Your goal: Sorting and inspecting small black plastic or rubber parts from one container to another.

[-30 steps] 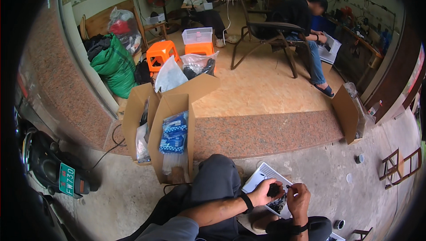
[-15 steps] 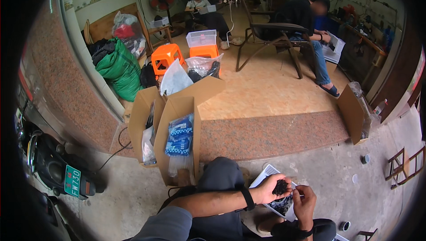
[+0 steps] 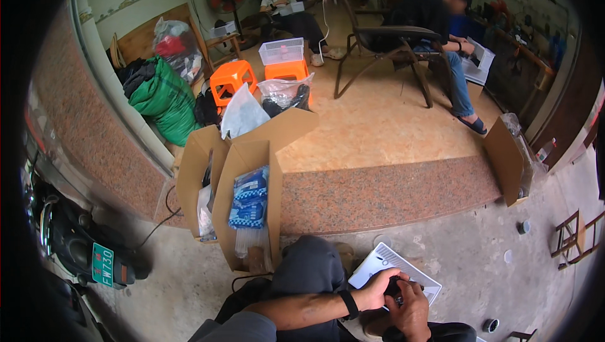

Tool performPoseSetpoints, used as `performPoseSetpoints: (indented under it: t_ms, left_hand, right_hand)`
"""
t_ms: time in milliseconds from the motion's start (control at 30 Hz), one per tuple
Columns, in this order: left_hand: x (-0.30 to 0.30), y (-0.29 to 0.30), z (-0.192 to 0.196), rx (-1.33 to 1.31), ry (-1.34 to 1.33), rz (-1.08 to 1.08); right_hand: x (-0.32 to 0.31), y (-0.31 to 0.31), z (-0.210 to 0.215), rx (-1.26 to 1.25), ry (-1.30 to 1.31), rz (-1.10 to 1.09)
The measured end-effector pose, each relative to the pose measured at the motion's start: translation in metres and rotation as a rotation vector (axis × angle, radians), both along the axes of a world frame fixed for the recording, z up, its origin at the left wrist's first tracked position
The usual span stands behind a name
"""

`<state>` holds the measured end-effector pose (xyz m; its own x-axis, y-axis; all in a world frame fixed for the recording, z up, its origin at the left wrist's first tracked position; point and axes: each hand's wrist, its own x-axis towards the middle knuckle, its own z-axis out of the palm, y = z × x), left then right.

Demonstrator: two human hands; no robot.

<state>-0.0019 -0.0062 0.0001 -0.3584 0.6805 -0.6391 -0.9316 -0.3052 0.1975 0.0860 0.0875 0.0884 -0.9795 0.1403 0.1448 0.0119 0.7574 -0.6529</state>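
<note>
We hold one black clump (image 3: 393, 288), partly hidden, over one slatted white plastic tray (image 3: 367, 270), near and right of centre. Our left hand (image 3: 377, 288) cups the clump; our right hand (image 3: 411, 312) curls over it, whether pinching we cannot tell. Farther left stand two open brown cardboard boxes (image 3: 275, 209), then two smooth orange plastic stools (image 3: 232, 76).

The person wears a grey sleeve (image 3: 244, 328) ending near the elbow, dark trousers (image 3: 310, 267) and a black band (image 3: 348, 304) around the left wrist (image 3: 362, 299).
</note>
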Motion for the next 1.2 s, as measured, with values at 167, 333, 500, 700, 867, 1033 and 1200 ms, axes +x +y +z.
performPoseSetpoints:
  t_ms: [167,333,500,700,867,1033,1200]
  left_hand:
    - [0.005,0.002,-0.012,0.071,0.004,0.0]
    - [0.006,0.002,-0.006,0.105,-0.004,0.002]
    - [0.005,0.001,-0.007,0.047,-0.019,-0.03]
    - [0.004,-0.001,-0.004,0.064,-0.018,-0.058]
    - [0.004,-0.002,0.003,0.053,-0.035,-0.037]
    - [0.0,-0.003,-0.001,0.085,-0.045,-0.008]
    - [-0.001,-0.001,-0.007,0.072,-0.031,0.057]
  right_hand:
    - [-0.003,0.009,-0.017,0.181,0.104,0.038]
    - [-0.002,0.013,-0.022,0.171,0.166,0.007]
    - [0.0,0.012,-0.018,0.187,0.2,0.009]
    - [0.003,0.013,-0.016,0.192,0.209,-0.008]
    - [0.004,0.021,-0.014,0.079,0.27,-0.086]
    - [0.004,0.027,-0.003,0.061,0.262,-0.154]
    - [0.004,0.032,-0.003,0.08,0.172,-0.182]
